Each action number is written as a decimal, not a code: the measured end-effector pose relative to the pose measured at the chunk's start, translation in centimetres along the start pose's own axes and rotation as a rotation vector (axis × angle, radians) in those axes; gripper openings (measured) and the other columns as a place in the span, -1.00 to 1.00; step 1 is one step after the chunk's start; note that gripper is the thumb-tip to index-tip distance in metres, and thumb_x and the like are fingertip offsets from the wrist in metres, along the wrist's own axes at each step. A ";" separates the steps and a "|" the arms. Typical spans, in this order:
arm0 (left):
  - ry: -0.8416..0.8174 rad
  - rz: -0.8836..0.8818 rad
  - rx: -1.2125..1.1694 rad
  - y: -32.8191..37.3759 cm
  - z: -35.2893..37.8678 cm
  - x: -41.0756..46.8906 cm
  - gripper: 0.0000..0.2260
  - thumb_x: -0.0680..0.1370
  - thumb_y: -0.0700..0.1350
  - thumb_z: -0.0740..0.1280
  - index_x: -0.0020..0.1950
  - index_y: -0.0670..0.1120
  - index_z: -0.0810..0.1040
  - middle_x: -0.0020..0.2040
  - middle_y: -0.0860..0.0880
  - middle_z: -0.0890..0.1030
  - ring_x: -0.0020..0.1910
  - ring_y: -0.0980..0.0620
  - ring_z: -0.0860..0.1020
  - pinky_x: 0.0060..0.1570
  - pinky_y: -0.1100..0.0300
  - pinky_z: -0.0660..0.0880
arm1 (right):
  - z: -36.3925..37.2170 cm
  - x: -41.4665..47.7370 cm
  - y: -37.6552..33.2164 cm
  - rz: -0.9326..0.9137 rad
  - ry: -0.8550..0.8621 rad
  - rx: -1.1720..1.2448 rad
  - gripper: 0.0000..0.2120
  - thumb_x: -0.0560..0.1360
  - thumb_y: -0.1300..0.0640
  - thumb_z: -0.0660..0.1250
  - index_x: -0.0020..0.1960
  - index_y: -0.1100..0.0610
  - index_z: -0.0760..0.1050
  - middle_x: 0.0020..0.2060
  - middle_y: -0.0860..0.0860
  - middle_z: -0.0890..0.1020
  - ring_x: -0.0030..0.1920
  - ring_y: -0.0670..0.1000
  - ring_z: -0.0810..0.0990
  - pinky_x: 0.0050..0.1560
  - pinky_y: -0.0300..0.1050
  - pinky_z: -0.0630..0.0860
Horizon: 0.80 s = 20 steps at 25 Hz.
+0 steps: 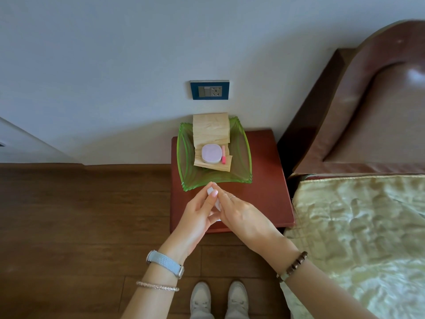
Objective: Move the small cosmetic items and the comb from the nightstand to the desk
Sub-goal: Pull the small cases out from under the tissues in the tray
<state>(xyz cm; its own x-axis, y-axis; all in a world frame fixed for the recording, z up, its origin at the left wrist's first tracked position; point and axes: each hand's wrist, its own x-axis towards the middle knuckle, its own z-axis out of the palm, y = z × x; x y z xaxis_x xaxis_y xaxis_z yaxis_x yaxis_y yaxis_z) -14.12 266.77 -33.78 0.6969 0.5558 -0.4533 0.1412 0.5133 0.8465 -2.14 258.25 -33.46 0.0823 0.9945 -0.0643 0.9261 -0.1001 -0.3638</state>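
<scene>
Both hands meet over the near edge of the surface: left hand and right hand pinch one small white item, long axis running away from the body; what it is, unclear. Just beyond, a ribbed green glass tray holds tan folded paper, a rounded lilac compact and a slim pink stick lying lengthwise. No comb visible.

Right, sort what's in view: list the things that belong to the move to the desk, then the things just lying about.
Part of the job:
- lilac compact, in the green dish
- pink lip stick, beside the compact
- pale small item, held between both hands
- left hand, right hand
- nightstand

Just lying about:
- green glass dish
- folded beige paper
- wall socket
- bed
</scene>
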 end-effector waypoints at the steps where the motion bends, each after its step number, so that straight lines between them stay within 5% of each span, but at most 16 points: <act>1: -0.012 -0.009 -0.012 -0.2 -0.1 -0.1 -0.61 0.59 0.05 0.23 0.30 -0.17 0.50 0.00 -0.04 0.65 0.15 0.00 0.61 0.20 0.01 0.52 | 0.7 -0.1 0.3 -0.030 0.049 -0.045 -0.58 0.34 0.26 0.47 0.20 0.25 0.64 0.15 0.09 0.69 -0.14 -0.15 0.70 -0.07 -0.36 0.59; 7: -0.017 -0.048 -0.059 -1.2 -0.4 -0.5 -0.67 0.56 0.06 0.26 0.30 0.05 0.52 0.20 -0.08 0.65 0.26 0.01 0.58 0.22 0.10 0.52 | 2.3 -0.6 -0.1 -0.137 0.031 -0.117 -0.59 0.32 0.33 0.46 0.18 0.30 0.63 0.17 0.16 0.67 -0.08 -0.09 0.72 -0.06 -0.31 0.63; 11: -0.030 -0.044 -0.063 -0.9 -0.3 -0.8 -0.78 0.57 0.02 0.23 -0.02 0.15 0.68 0.13 -0.11 0.64 0.17 0.02 0.62 0.05 0.21 0.56 | 1.8 -1.0 -0.3 -0.025 0.016 -0.020 -0.52 0.54 0.25 0.32 0.44 0.29 0.39 0.42 0.20 0.46 0.36 0.09 0.53 0.29 -0.09 0.52; 13: -0.055 -0.050 -0.068 -1.0 -0.5 -0.9 -0.78 0.59 0.00 0.21 0.02 0.12 0.67 0.14 -0.14 0.63 0.18 -0.01 0.62 0.06 0.19 0.56 | 1.7 -1.2 -0.6 0.023 -0.085 0.145 -0.49 0.62 0.14 0.09 0.56 0.19 0.21 0.52 0.13 0.32 0.46 0.08 0.39 0.42 -0.02 0.40; 17: -0.038 -0.074 -0.110 -1.9 -1.0 -0.7 -0.70 0.58 0.02 0.24 0.26 -0.03 0.57 0.18 -0.10 0.65 0.24 -0.02 0.59 0.13 0.14 0.55 | 3.6 -2.0 -0.1 0.042 -0.088 0.267 -0.57 0.49 0.29 0.36 0.36 0.28 0.47 0.39 0.24 0.45 0.05 0.05 0.64 0.08 -0.12 0.62; 20: -0.095 -0.086 -0.084 -2.8 -1.4 -0.4 -0.63 0.64 0.01 0.18 0.24 -0.25 0.52 0.15 -0.29 0.55 0.19 -0.12 0.54 0.19 0.03 0.55 | 3.0 -1.6 0.3 0.085 -0.004 0.423 -0.52 0.65 -0.02 0.14 0.53 0.10 0.25 0.40 0.04 0.40 0.29 -0.01 0.48 0.29 -0.08 0.47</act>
<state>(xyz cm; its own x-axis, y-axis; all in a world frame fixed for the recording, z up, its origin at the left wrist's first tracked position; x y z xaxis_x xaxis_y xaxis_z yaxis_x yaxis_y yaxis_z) -15.79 266.04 -36.33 0.7490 0.4450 -0.4909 0.1464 0.6114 0.7777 -3.13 256.56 -36.25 0.1497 0.9822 -0.1133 0.6838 -0.1856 -0.7056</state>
